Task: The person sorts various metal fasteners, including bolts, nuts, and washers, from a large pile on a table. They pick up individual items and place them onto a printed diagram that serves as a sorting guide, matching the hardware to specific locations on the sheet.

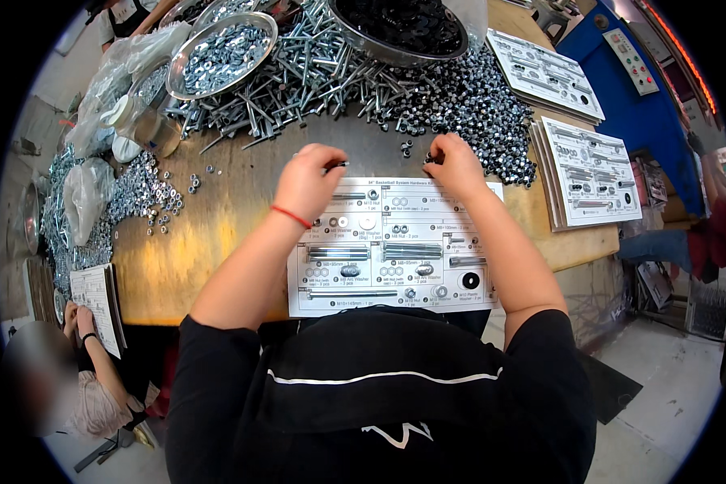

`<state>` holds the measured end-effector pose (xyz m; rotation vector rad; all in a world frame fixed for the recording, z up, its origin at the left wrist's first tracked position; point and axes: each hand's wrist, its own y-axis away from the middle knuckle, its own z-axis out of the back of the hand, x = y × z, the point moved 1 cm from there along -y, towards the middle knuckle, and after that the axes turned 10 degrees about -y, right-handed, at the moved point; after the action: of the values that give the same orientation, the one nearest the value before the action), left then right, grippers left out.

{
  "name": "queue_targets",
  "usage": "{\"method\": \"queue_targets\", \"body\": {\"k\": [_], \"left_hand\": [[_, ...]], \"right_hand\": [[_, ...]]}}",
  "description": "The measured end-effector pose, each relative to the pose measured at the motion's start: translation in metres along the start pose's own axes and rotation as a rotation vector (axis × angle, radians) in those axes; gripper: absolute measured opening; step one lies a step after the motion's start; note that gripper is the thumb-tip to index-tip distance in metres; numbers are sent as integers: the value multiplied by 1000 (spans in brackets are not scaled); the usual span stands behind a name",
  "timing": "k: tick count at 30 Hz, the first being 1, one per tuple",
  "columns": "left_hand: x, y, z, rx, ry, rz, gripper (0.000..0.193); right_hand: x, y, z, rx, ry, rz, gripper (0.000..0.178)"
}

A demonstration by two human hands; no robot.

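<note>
A white printed hardware card (355,305) lies in front of me at the table's near edge, with bolts (411,252), washers and a black round washer (470,281) in its printed boxes. Over its upper left part is my left hand (308,177), a red cord around the wrist. Its fingers pinch a small dark, shiny piece whose kind I cannot make out. My right hand (457,167) is above the upper right edge, fingertips pressed together on something small and mostly hidden. Just left of those fingertips sit a few loose nuts (406,149).
Bolts (323,73) and nuts (480,105) heap along the far side, under a bowl of black washers (403,56) and a bowl of silver washers (226,60). Card stacks (593,173) stand right. More nuts (141,194) spread left, near another person's hands (79,321).
</note>
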<state>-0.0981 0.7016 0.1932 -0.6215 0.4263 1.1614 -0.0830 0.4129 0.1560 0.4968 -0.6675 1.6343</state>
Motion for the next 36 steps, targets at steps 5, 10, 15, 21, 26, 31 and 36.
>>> {"method": "queue_targets", "body": {"k": [5, 10, 15, 21, 26, 31, 36], "left_hand": [[25, 58, 40, -17, 29, 168, 16], [19, 119, 53, 121, 7, 208, 18], [12, 149, 28, 134, -94, -146, 17], [14, 154, 10, 133, -207, -185, 17], [10, 154, 13, 85, -138, -171, 19], [13, 161, 23, -8, 41, -8, 15], [48, 157, 21, -178, 106, 120, 9]], "right_hand": [[-5, 0, -8, 9, -65, 9, 26], [-12, 0, -14, -2, -90, -55, 21], [-8, 1, -18, 14, -110, -23, 20], [-1, -3, -22, 57, -50, -36, 20], [3, 1, -19, -6, -83, -33, 18], [59, 55, -9, -31, -250, 152, 13], [89, 145, -32, 193, -198, 375, 18]]}}
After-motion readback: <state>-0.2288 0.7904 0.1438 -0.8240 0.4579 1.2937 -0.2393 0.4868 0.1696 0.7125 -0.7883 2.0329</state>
